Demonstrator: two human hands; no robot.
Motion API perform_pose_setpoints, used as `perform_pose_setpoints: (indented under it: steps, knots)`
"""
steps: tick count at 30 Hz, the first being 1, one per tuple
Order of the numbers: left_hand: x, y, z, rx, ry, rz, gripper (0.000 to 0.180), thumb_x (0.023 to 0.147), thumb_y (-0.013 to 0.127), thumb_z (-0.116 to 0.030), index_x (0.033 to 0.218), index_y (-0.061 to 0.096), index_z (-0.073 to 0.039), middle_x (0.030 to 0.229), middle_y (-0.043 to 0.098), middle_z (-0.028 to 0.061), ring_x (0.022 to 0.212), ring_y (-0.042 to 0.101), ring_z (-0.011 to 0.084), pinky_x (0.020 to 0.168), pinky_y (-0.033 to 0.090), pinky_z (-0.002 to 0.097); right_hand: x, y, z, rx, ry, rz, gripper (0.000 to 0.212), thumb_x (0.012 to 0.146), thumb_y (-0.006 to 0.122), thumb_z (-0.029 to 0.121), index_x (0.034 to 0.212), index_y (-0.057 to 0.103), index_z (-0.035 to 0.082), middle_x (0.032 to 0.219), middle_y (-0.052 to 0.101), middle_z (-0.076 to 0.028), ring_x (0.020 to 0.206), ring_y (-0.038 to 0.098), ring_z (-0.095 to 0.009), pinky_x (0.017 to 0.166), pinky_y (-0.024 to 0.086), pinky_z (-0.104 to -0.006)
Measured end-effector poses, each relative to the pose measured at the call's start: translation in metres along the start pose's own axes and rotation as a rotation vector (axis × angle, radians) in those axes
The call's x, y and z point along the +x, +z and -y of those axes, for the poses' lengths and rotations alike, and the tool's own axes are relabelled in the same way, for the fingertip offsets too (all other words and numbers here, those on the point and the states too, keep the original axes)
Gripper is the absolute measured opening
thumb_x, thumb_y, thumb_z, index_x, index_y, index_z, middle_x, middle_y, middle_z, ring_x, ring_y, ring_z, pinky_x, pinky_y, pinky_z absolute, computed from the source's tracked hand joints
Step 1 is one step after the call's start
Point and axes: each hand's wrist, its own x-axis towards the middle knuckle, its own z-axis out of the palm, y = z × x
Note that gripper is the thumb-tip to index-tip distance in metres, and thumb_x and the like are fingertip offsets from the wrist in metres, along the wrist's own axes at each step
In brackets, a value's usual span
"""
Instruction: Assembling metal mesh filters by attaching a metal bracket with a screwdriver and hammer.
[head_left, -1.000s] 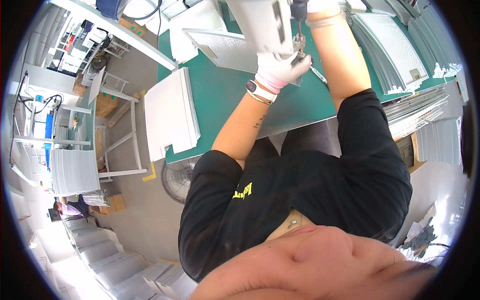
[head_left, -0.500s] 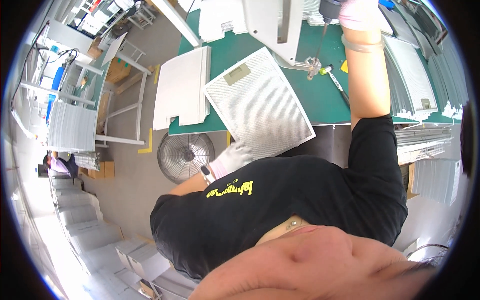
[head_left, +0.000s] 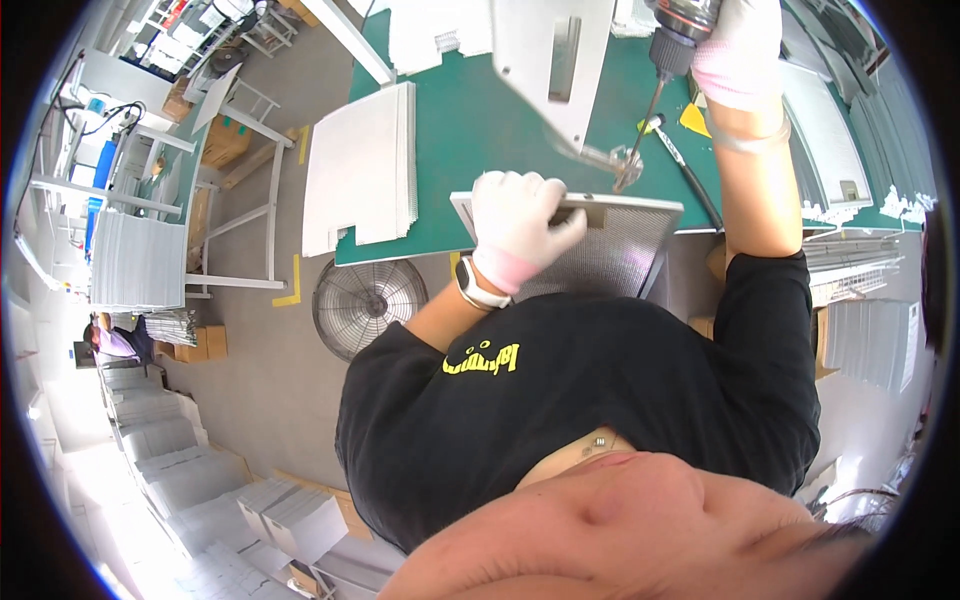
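My left hand (head_left: 522, 222), in a white glove with a pink cuff, is closed over the upper edge of a white-framed mesh filter panel (head_left: 615, 245). The panel stands tilted between my body and the table's front edge, partly hidden behind my hand and shirt. In my gloved right hand (head_left: 742, 55) is a power screwdriver (head_left: 684, 28), its long bit pointing down. The bit's tip is beside a clear plastic piece (head_left: 618, 160) on the end of a white stand (head_left: 556, 75), just above the panel's upper edge. Whether the tip touches the panel I cannot tell.
A black-handled hammer (head_left: 688, 172) lies on the green table (head_left: 460, 130), near a yellow piece (head_left: 695, 120). Stacked white sheets (head_left: 358, 170) rest at the left. More panels (head_left: 825, 140) are piled at the right. A floor fan (head_left: 370, 308) stands below the table's left front.
The filter panel has tipped from lying face-up over the table edge to a steep tilt. My left hand has moved up to its top edge. The screwdriver has come nearer and slightly right.
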Motion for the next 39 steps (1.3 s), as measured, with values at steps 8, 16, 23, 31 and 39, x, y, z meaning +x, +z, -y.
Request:
perform_pose_setpoints:
  steps: [8, 16, 23, 31, 39]
  knots:
    - [-0.010, -0.007, -0.023, -0.017, 0.000, 0.084, 0.032, 0.062, 0.079, -0.034, 0.079, 0.063, -0.012, 0.068, 0.056, 0.0035, 0.062, 0.056, 0.0247, 0.065, 0.040, 0.0403, -0.032, -0.002, -0.016, 0.056, 0.087, 0.013, 0.025, 0.098, 0.060, 0.037, 0.105, 0.055, 0.013, 0.079, 0.060, -0.005, 0.056, 0.054, -0.015, 0.047, 0.041, -0.0232]
    - [-0.012, -0.005, -0.026, -0.062, 0.006, 0.051, 0.029, 0.068, 0.076, -0.035, 0.082, 0.065, -0.011, 0.068, 0.056, 0.0025, 0.064, 0.057, 0.0222, 0.062, 0.040, 0.0394, -0.031, 0.000, -0.034, 0.635, 0.277, 0.213, 0.029, 0.098, 0.059, 0.037, 0.107, 0.054, 0.010, 0.078, 0.059, -0.006, 0.057, 0.054, -0.015, 0.047, 0.040, -0.0236]
    - [-0.011, -0.004, -0.029, -0.121, 0.060, 0.224, 0.023, 0.068, 0.065, -0.016, 0.089, 0.066, -0.006, 0.079, 0.060, 0.0081, 0.072, 0.059, 0.0301, 0.063, 0.041, 0.0443, -0.017, -0.011, -0.071, 1.099, 0.131, 0.682, 0.042, 0.096, 0.060, 0.042, 0.117, 0.051, 0.007, 0.076, 0.056, -0.006, 0.054, 0.051, -0.014, 0.047, 0.039, -0.0242]
    - [-0.019, -0.002, -0.032, -0.131, 0.032, 0.366, 0.024, 0.071, 0.063, -0.016, 0.092, 0.067, -0.006, 0.078, 0.057, 0.0085, 0.074, 0.058, 0.0301, 0.066, 0.042, 0.0436, -0.072, -0.002, -0.022, 0.082, 0.435, 0.269, 0.075, 0.090, 0.068, 0.047, 0.143, 0.036, 0.005, 0.070, 0.052, -0.007, 0.049, 0.047, -0.014, 0.044, 0.037, -0.0244]
    - [-0.048, 0.028, -0.028, -0.393, 0.128, 0.183, 0.038, 0.078, 0.075, -0.030, 0.108, 0.067, -0.008, 0.084, 0.051, 0.0045, 0.073, 0.054, 0.0211, 0.067, 0.044, 0.0368, -0.078, -0.019, -0.032, 0.240, 0.634, 0.344, 0.075, 0.090, 0.066, 0.051, 0.142, 0.040, 0.003, 0.069, 0.051, -0.007, 0.048, 0.045, -0.014, 0.041, 0.037, -0.0241]
